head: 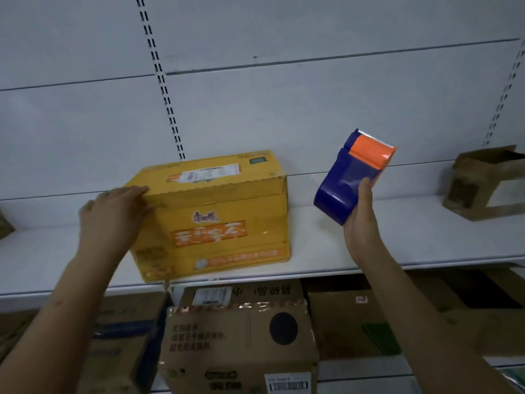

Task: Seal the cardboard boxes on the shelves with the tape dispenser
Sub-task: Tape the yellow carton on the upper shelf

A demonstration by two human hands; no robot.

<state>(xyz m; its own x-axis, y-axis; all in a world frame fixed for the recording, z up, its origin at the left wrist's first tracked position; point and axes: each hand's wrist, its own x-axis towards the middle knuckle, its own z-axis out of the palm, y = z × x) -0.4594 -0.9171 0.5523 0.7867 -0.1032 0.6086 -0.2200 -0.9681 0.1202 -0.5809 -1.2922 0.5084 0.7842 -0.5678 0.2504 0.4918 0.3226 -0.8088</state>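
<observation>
A yellow cardboard box (pixel 216 214) with orange print and a white label on top stands on the white shelf (pixel 369 240). My left hand (pixel 113 220) rests against the box's upper left corner, fingers laid over the top edge. To the right of the box, my right hand (pixel 362 214) holds up a blue and orange tape dispenser (pixel 352 174), its toothed blade pointing up and away. The dispenser is apart from the box, above the shelf.
A brown cardboard box (pixel 483 183) with a cut-out window stands at the far right of the shelf. Below the shelf lie several brown cardboard boxes (pixel 241 342), one with a round dark hole. A slotted upright (pixel 162 81) runs up the white back wall.
</observation>
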